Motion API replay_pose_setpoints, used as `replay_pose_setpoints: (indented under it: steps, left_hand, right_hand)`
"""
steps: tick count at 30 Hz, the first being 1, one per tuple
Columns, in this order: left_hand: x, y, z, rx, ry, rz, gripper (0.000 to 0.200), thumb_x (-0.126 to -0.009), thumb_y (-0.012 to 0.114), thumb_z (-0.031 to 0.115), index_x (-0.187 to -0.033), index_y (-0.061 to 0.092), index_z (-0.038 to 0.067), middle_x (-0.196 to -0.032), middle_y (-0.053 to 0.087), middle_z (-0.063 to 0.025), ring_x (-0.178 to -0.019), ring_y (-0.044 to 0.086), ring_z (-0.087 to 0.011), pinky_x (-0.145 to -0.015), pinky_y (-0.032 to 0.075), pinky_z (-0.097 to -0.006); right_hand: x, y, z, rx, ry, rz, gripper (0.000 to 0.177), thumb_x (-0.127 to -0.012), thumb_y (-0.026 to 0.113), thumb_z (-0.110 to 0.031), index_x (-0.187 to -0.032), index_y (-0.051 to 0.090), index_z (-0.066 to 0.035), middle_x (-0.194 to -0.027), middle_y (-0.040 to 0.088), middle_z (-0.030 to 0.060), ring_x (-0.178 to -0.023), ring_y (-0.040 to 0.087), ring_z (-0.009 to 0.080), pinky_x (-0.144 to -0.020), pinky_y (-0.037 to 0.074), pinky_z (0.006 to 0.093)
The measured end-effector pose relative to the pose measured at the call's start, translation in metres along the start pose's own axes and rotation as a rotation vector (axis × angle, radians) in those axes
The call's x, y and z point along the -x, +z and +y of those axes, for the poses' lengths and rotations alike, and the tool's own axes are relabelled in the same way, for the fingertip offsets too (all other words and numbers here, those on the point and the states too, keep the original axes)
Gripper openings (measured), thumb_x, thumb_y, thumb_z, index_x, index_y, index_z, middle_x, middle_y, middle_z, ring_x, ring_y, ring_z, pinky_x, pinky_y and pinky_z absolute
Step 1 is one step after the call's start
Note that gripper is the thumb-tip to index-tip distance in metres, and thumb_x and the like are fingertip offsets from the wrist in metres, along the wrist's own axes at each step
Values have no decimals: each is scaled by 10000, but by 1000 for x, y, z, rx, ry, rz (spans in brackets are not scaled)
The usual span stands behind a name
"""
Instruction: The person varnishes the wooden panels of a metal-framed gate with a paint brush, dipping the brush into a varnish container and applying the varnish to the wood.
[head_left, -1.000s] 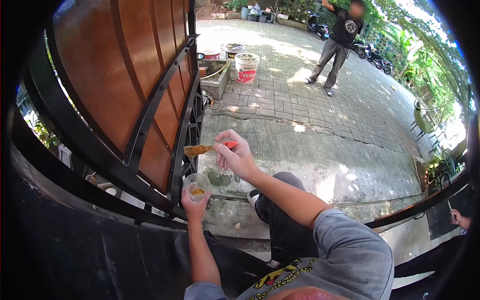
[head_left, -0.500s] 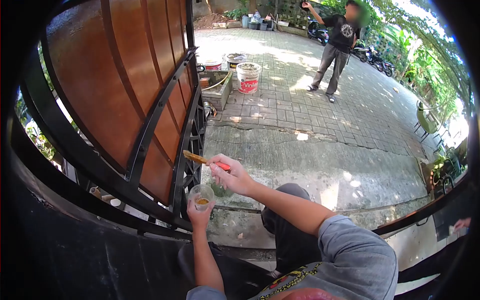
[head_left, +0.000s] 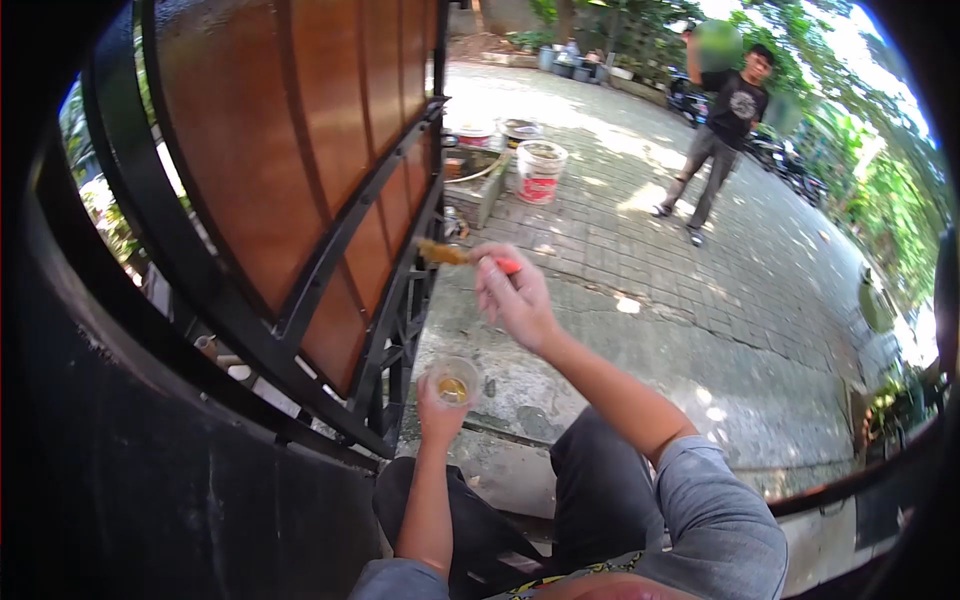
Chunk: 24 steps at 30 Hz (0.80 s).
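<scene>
My right hand (head_left: 515, 295) is closed round the red-orange handle of a paintbrush (head_left: 443, 252). Its bristles, coated yellowish brown, point left towards the gate and overlap the gate's edge in this view. Lower down, my left hand (head_left: 440, 412) holds a clear plastic cup (head_left: 462, 376) with a little amber-brown liquid at the bottom. The cup's mouth faces up towards me. To the left stands the gate (head_left: 240, 150), with glossy brown panels in a black metal frame.
A white paint bucket (head_left: 541, 172) with a red label stands on the paving, with more buckets behind it. Beyond, a person (head_left: 733, 110) in dark clothes stands with one arm raised. A green chair (head_left: 876, 300) is at the far right, and motorcycles (head_left: 785, 165) are parked behind.
My view has swung left, so the scene sits further right. My right hand has risen with the brush relative to the cup. Both hands keep their hold.
</scene>
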<state>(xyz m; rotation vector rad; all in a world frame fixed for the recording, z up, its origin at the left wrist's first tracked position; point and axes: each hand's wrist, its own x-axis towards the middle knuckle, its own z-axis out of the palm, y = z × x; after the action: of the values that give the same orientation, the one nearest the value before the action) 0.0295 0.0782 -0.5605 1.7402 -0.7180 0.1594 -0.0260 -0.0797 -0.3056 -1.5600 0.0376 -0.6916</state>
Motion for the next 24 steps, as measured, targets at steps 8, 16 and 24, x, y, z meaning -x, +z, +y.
replay_pose_setpoints:
  steps: [8,16,24]
  left_hand:
    - [-5,-10,0,-58,-125,49,713,-670,984,229,-1227,589,24,-1187,659,-130,-1102,665,-280,-973,530,-391]
    - [-4,-45,39,-182,-242,155,729,-674,994,256,-1240,611,2,-1164,698,-138,-1079,688,-251,-967,544,-382]
    - [-23,-36,117,-313,-242,172,658,-701,973,234,-1212,625,9,-1173,670,-124,-1078,677,-260,-945,544,-368]
  right_hand:
    - [-76,-13,-27,-244,-245,84,268,-1101,547,-256,-1231,603,-28,-861,612,33,-711,630,98,-492,479,207]
    - [-145,-20,-18,-336,-327,-101,300,-1093,570,-219,-1246,623,33,-874,680,82,-778,727,172,-491,547,247]
    - [-201,-33,-51,-331,-346,-228,439,-1083,579,-223,-1418,545,58,-1023,707,154,-879,741,200,-536,566,250]
